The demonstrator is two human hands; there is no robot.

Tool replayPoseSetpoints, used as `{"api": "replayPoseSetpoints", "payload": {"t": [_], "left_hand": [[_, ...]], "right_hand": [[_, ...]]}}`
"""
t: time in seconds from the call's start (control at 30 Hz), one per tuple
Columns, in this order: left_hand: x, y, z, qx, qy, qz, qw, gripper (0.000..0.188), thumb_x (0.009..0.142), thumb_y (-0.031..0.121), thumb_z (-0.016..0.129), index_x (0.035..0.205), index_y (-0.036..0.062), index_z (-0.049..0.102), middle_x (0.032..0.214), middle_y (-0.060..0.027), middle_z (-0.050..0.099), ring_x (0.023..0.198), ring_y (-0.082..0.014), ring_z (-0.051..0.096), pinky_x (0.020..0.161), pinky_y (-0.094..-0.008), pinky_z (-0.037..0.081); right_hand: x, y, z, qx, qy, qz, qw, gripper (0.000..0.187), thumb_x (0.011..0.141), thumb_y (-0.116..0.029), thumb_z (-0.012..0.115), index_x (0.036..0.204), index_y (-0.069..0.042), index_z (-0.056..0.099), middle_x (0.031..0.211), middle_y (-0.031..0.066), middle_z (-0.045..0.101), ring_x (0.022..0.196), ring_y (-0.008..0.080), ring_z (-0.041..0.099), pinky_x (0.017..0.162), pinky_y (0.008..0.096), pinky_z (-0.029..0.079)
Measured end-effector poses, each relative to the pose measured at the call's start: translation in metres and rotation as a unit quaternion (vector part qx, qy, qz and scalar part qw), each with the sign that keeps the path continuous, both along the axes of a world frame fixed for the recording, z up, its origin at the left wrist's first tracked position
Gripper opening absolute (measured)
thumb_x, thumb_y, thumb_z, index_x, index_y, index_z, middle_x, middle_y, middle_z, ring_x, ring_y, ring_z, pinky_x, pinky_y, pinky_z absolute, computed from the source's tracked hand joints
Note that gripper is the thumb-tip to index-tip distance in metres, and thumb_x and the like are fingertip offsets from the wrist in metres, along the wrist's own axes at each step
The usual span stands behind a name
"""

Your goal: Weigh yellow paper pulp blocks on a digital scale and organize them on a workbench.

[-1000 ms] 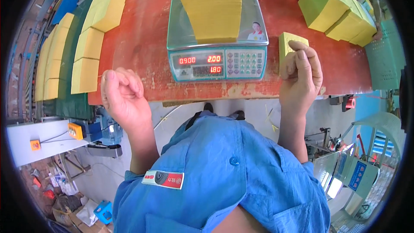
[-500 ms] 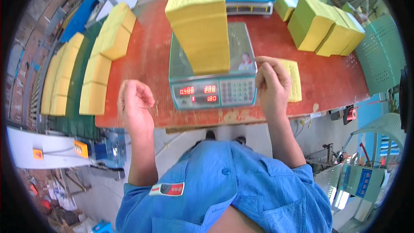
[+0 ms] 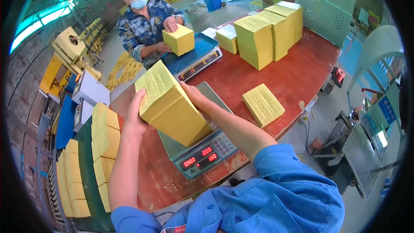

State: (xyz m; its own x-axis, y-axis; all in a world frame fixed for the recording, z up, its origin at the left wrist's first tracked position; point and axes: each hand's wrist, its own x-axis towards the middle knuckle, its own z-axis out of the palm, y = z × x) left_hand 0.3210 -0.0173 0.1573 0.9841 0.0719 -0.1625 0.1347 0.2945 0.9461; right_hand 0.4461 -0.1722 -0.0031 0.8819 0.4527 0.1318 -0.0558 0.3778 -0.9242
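My left hand (image 3: 137, 114) grips the left side of a tall stack of yellow paper (image 3: 177, 114), whose top sheet has rows of curved cuts. On the stack's right side my right hand (image 3: 195, 96) presses, its fingertips partly hidden. The stack leans over a teal electronic scale (image 3: 166, 140) with lit red digits; I cannot tell whether its base touches the metal plate. A short yellow paper stack (image 3: 263, 105) lies on the red table to the right of the scale.
Several tall yellow stacks (image 3: 254, 41) stand at the table's far right. Across the table, a co-worker's hands hold a yellow paper block (image 3: 179, 41) above a blue-topped scale (image 3: 202, 58). More yellow stacks (image 3: 105, 140) line the left. A perforated greenish panel (image 3: 325, 6) rises beyond the right end.
My hands, apart from the tall stack before, are now on both its sides, and the stack tilts. The scale's red digits differ. The view has turned, bringing the co-worker across into sight.
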Motion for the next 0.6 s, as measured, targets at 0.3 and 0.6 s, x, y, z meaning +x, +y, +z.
{"api": "replayPoseSetpoints", "payload": {"t": [0.3,0.6], "left_hand": [[-0.060,-0.013,0.011,0.050,0.094,-0.065,0.992,0.049,0.092,0.044,0.054,0.126,0.0091,0.057,0.116,-0.0086,0.065,0.105,-0.0217,0.063,0.089,-0.0363,0.051],[-0.033,0.004,-0.003,0.047,0.121,-0.100,0.986,0.054,0.092,0.051,0.050,0.125,0.0079,0.058,0.112,-0.0098,0.066,0.097,-0.0226,0.065,0.082,-0.0366,0.054]], "right_hand": [[-0.085,-0.051,0.017,-0.113,-0.086,-0.136,0.980,0.048,0.101,-0.042,0.039,0.114,-0.002,0.062,0.108,0.0197,0.066,0.105,0.0283,0.062,0.094,0.0386,0.044],[-0.214,-0.135,-0.034,-0.132,0.136,-0.118,0.975,0.037,0.099,-0.032,0.050,0.109,0.003,0.060,0.099,0.0118,0.068,0.078,0.0218,0.067,0.073,0.0367,0.054]]}}
